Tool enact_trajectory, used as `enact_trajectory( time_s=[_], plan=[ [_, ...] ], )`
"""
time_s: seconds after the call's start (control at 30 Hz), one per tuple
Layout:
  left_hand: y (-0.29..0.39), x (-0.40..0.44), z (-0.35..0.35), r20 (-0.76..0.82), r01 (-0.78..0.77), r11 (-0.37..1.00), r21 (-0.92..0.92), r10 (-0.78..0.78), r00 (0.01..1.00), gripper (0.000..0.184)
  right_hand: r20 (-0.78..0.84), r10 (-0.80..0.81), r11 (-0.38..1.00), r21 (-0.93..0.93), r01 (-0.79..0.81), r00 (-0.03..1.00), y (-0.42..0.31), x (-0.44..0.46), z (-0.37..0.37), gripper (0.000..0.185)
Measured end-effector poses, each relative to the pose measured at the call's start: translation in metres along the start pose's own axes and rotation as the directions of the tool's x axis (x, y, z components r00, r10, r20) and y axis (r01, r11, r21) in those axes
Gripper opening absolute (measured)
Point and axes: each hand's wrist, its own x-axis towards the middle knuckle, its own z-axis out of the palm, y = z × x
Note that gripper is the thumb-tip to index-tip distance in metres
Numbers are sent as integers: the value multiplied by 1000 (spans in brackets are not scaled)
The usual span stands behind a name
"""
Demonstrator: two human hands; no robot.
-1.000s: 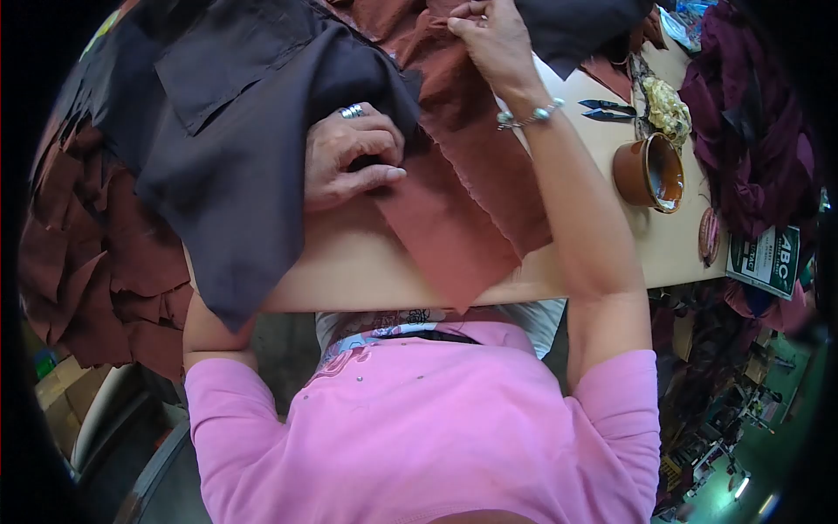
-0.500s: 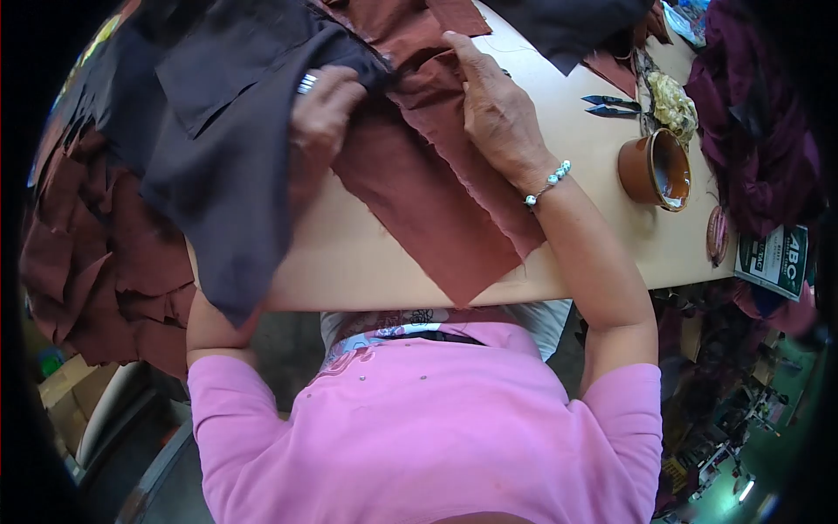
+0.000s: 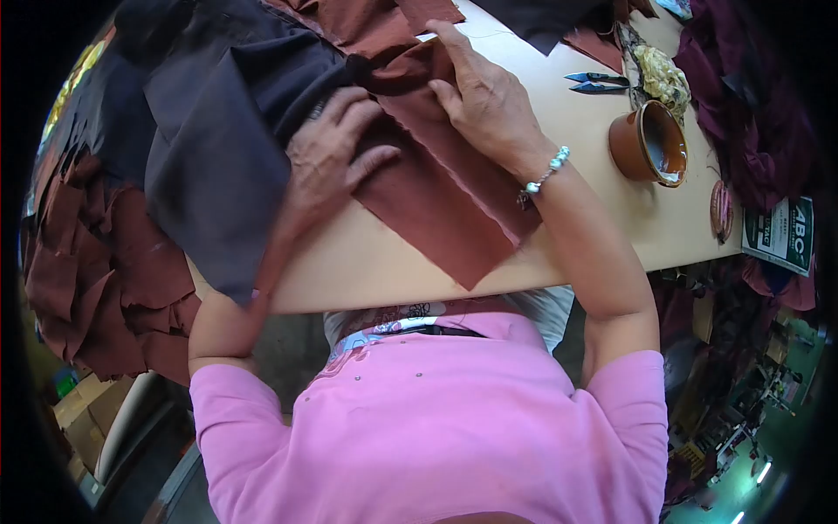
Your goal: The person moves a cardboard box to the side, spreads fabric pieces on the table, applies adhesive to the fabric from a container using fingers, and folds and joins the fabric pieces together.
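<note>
- Head view: the brown cloth point(image 3: 436, 205) lay on the table point(image 3: 384, 271) in front of the person, between both hands, its lower corner pointing toward the near edge.
- A paler, rough edge ran slantwise down that cloth, and its upper part was bunched into folds.
- The left hand point(image 3: 333, 148) rested at the left side of the brown cloth, thumb and fingers spread apart; it was a little blurred, so which cloth the fingertips pressed was hard to tell.
- The dark cloth point(image 3: 218, 166) lay in folds beside that hand and hung down across the left forearm.
- The right hand point(image 3: 489, 100) lay over the upper right of the brown cloth, thumb and forefinger apart; its other fingers were mostly hidden.
- A bracelet point(image 3: 547, 170) circled the right wrist.
- To the right stood the bowl point(image 3: 642, 144), with the snips point(image 3: 598, 86), blades parted, near it.
- A brown pile point(image 3: 113, 271) hung at the left; purple cloth point(image 3: 742, 113) lay heaped at the far right.
</note>
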Motion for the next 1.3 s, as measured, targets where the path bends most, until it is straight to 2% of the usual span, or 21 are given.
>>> enact_trajectory(
  time_s=[0.03,0.07,0.1,0.13,0.2,0.23,0.3,0.33,0.37,0.43,0.47,0.53,0.57,0.63,0.67,0.77,0.8,0.9,0.97,1.1,1.3],
  plan=[
    [-6,0,1,6,79,996,-40,-79,997,45,102,90,995,-46,-85,991,-1,-1,-4,57],
    [-15,-3,9,-32,85,996,-2,-85,996,49,36,8,1000,-26,-7,999,2,-2,-3,57],
    [-27,-2,8,40,57,997,-54,-55,998,53,-29,-73,997,-13,72,997,8,-2,0,57],
    [-37,-1,7,63,7,1000,-11,-6,998,54,-93,-152,988,-6,152,984,13,-2,2,57],
    [-55,7,2,189,-24,1000,-6,25,982,53,-158,-173,985,-31,171,972,19,6,9,58],
    [-57,13,-5,196,-65,998,7,62,979,51,-189,-186,983,-43,181,964,19,8,11,58],
    [-61,23,-18,214,-146,989,35,135,967,46,-59,-13,1000,-11,12,998,13,7,4,59],
    [-67,20,-13,174,-136,986,-98,151,973,42,7,73,997,-3,-73,997,9,7,0,59],
    [-65,21,-13,133,-134,964,-230,167,977,38,44,70,998,-5,-70,997,5,3,-6,59],
    [-34,11,-16,18,-306,948,-88,308,951,36,124,72,997,-8,-72,990,-1,-13,-18,60],
    [-13,6,-20,-34,-379,925,-10,379,925,37,103,5,1000,7,-6,995,-2,-19,-18,58],
    [20,-9,-19,126,-302,935,-186,328,936,33,71,-121,992,39,119,990,0,-34,-14,57],
    [26,-15,-12,181,-288,929,-233,333,926,32,63,-113,993,47,110,992,2,-36,-14,57],
    [27,-20,-6,99,-264,927,-266,299,949,30,38,-98,994,61,96,994,10,-32,-15,59],
    [28,-21,-4,57,-256,925,-281,283,957,29,-26,-60,997,43,61,998,15,-29,-17,57],
    [26,-18,-9,112,-342,903,-261,380,918,30,211,316,918,179,-354,925,-1,-28,-42,58],
    [27,-17,-12,162,-330,892,-309,391,906,33,259,298,930,137,-340,919,0,-35,-44,59],
    [31,-21,-11,182,-377,892,-250,426,886,38,86,-56,998,7,56,995,0,-68,-36,67],
    [31,-21,-11,211,-376,896,-236,425,880,41,113,-50,998,43,46,992,-1,-76,-38,68],
    [31,-21,-11,260,-396,896,-202,439,860,45,10,-71,994,83,70,997,3,-79,-34,64],
    [35,-20,-15,305,-366,919,-144,393,867,52,-27,-91,985,143,94,995,5,-84,-34,61]
  ],
)
